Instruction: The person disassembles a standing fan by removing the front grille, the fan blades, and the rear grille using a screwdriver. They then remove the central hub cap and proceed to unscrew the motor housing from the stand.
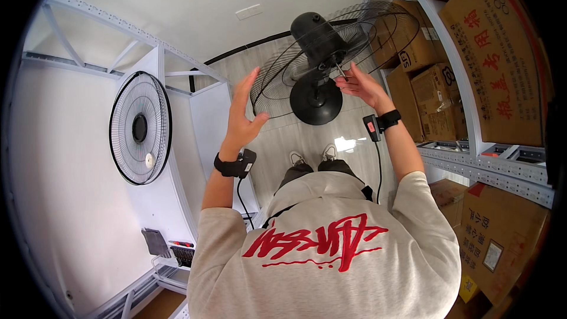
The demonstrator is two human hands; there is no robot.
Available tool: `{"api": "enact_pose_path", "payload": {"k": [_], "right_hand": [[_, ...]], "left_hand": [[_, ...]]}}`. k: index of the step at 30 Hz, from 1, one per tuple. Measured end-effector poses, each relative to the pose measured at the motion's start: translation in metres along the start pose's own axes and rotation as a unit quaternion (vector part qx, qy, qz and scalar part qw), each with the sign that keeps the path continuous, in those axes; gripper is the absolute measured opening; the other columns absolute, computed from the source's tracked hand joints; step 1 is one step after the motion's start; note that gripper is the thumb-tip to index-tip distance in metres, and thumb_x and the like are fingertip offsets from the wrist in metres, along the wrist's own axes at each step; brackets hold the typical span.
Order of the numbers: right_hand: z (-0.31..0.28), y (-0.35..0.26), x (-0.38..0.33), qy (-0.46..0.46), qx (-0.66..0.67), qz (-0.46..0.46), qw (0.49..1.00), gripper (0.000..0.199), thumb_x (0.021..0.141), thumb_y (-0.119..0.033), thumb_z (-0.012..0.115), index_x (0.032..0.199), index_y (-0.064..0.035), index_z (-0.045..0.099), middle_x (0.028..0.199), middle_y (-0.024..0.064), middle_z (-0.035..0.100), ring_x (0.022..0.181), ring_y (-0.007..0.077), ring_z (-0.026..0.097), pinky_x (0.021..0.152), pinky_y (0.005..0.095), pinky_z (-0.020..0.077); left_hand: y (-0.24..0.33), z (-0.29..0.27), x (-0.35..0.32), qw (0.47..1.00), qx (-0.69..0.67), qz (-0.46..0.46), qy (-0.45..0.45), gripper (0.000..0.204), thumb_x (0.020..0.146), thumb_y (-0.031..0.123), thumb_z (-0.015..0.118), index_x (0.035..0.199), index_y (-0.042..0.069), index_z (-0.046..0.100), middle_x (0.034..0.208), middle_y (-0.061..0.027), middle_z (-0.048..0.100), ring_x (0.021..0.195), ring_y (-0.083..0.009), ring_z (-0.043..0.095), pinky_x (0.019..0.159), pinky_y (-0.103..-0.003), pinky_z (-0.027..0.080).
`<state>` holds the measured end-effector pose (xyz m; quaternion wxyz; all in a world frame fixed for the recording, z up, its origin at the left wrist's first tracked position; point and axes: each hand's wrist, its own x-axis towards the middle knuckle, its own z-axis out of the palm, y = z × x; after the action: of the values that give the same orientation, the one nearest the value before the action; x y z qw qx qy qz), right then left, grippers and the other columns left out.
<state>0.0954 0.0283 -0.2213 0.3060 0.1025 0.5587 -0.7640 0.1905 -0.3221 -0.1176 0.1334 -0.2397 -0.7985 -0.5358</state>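
Observation:
A black stand fan's motor housing [316, 38] rises ahead of me, above a round base [316, 106] on the floor. Around it spreads the wire rear grille [390, 26], with a bare metal shaft [341, 71] pointing toward me and no blade on it. My left hand [241, 115] is open, fingers stretched, beside the grille's left edge; whether it touches the wire I cannot tell. Close to the shaft is my right hand [363, 87], open with fingers extended; contact with the shaft is unclear. Neither hand holds anything.
On the white shelf at left lies a round front grille [140, 128], with a small white round part [150, 160] on it. A dark tool case [183, 255] sits lower on that shelf. Cardboard boxes [496, 59] fill the metal rack [463, 82] at right. Cables hang from both wristbands.

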Motion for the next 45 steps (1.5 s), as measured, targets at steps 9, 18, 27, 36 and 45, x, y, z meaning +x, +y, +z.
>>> {"api": "enact_pose_path", "payload": {"k": [9, 18, 27, 36, 45], "right_hand": [[0.025, -0.001, 0.017, -0.072, 0.137, 0.026, 0.988, 0.072, 0.092, -0.061, 0.057, 0.121, 0.005, 0.056, 0.117, 0.0185, 0.066, 0.104, 0.0243, 0.067, 0.087, 0.0336, 0.0571], [0.041, -0.002, 0.018, 0.114, -0.137, -0.116, 0.977, 0.057, 0.091, -0.051, 0.066, 0.11, 0.0032, 0.059, 0.102, 0.0123, 0.069, 0.092, 0.0186, 0.068, 0.079, 0.03, 0.0576], [0.044, 0.002, 0.021, 0.143, -0.056, -0.164, 0.974, 0.057, 0.093, -0.046, 0.066, 0.111, 0.0067, 0.056, 0.094, 0.0123, 0.067, 0.082, 0.0182, 0.068, 0.074, 0.0272, 0.0576], [0.052, -0.011, 0.008, 0.037, 0.159, -0.024, 0.986, 0.057, 0.088, -0.041, 0.073, 0.115, 0.006, 0.054, 0.094, 0.0122, 0.066, 0.085, 0.0185, 0.068, 0.078, 0.0283, 0.0568], [0.057, -0.009, 0.009, 0.096, 0.1, -0.074, 0.988, 0.055, 0.088, -0.042, 0.074, 0.112, 0.0044, 0.056, 0.091, 0.0087, 0.065, 0.085, 0.0162, 0.067, 0.077, 0.0269, 0.0554]], "left_hand": [[0.01, 0.021, 0.0, 0.996, 0.023, -0.067, 0.058, 0.057, 0.096, 0.019, 0.058, 0.146, 0.0, 0.039, 0.143, -0.017, 0.049, 0.134, -0.0292, 0.046, 0.113, -0.04, 0.032], [0.011, 0.024, 0.002, 0.995, 0.018, -0.077, 0.068, 0.055, 0.097, 0.021, 0.058, 0.146, 0.001, 0.039, 0.142, -0.0164, 0.051, 0.132, -0.0287, 0.048, 0.112, -0.039, 0.034], [0.021, 0.03, 0.014, 0.994, 0.051, -0.065, 0.073, 0.054, 0.098, 0.022, 0.058, 0.145, 0.002, 0.041, 0.139, -0.017, 0.053, 0.13, -0.0288, 0.05, 0.111, -0.039, 0.035], [0.02, 0.031, 0.012, 0.992, 0.052, -0.083, 0.078, 0.049, 0.101, 0.017, 0.051, 0.146, 0.002, 0.041, 0.139, -0.0142, 0.054, 0.128, -0.0234, 0.051, 0.109, -0.035, 0.036], [0.021, 0.033, 0.011, 0.991, 0.044, -0.089, 0.086, 0.05, 0.099, 0.022, 0.055, 0.144, 0.002, 0.043, 0.135, -0.0174, 0.056, 0.127, -0.0289, 0.052, 0.109, -0.039, 0.036]]}}
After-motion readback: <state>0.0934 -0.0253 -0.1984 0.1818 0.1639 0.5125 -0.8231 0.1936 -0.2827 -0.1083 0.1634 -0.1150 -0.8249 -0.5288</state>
